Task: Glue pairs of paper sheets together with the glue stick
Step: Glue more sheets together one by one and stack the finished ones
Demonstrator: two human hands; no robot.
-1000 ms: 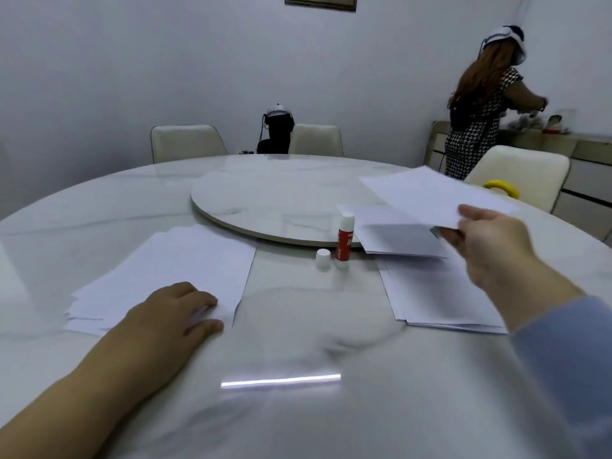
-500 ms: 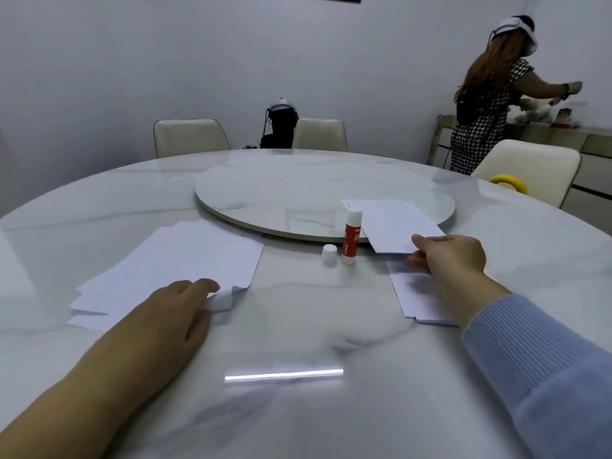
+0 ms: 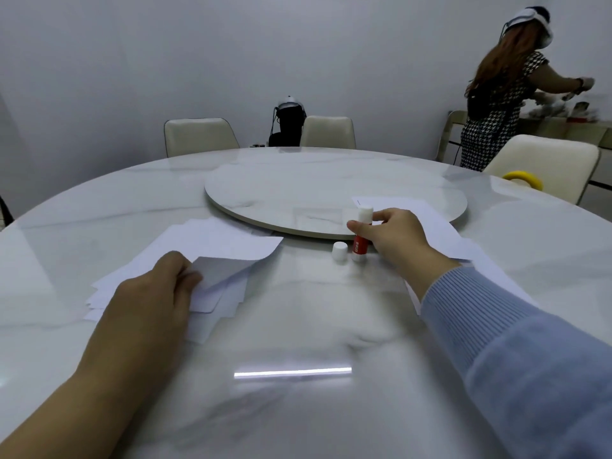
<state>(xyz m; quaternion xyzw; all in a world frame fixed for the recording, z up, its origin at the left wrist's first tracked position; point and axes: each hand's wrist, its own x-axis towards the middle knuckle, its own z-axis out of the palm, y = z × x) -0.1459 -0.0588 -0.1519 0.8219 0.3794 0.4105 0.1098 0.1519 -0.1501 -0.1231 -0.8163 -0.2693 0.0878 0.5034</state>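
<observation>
A loose stack of white paper sheets (image 3: 205,246) lies on the table at the left. My left hand (image 3: 159,293) pinches the near right corner of the top sheet and curls it up off the stack. A red and white glue stick (image 3: 361,241) stands upright by the turntable's edge, uncapped, and my right hand (image 3: 394,233) grips it with thumb and fingers. Its white cap (image 3: 339,251) stands on the table just left of it. A second pile of sheets (image 3: 440,226) lies at the right, partly under my right arm.
The round marble table (image 3: 298,326) has a raised turntable (image 3: 298,190) in its middle. Cream chairs (image 3: 198,135) stand around the far side. A person (image 3: 496,84) stands at a sideboard at the back right. A yellow ring (image 3: 522,178) sits near the right chair.
My right hand laid its sheet on the right pile, then moved left and took hold of the glue stick. My left hand has lifted the corner of the top left sheet.
</observation>
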